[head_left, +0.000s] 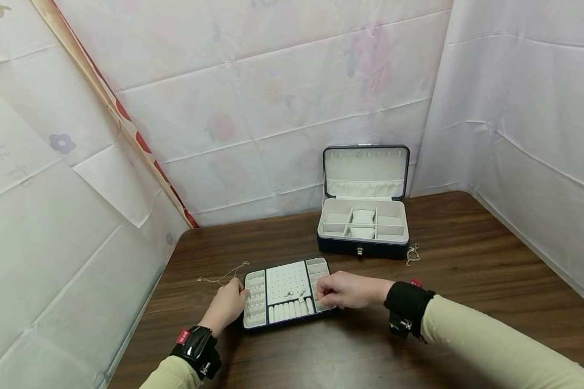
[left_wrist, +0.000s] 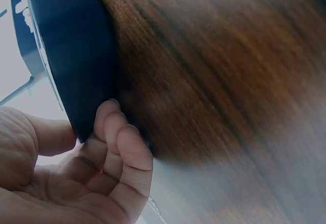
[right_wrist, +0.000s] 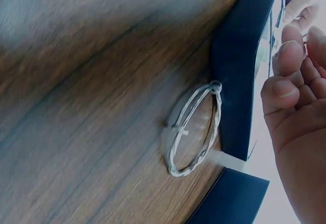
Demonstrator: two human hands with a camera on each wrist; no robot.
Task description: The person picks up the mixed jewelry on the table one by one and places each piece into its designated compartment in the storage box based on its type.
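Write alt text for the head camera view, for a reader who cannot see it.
Two hands rest at a dark jewellery tray with pale compartments on a brown wooden table: the left hand at its left edge, the right hand over its right side. Behind stands an open jewellery box; a thin chain lies left of the tray.

A dark wooden table (head_left: pixel 467 302) fills the lower scene. Toward its twelve o'clock edge stands an open navy jewelry box (head_left: pixel 363 202), lid upright, its grey lining divided into compartments with a small cushion (head_left: pixel 362 218) in the middle one. Just beside the box, at its four o'clock, lies a small chain (head_left: pixel 412 253). White creased sheets (head_left: pixel 282 108) hang behind and at both sides, faintly printed with flowers.
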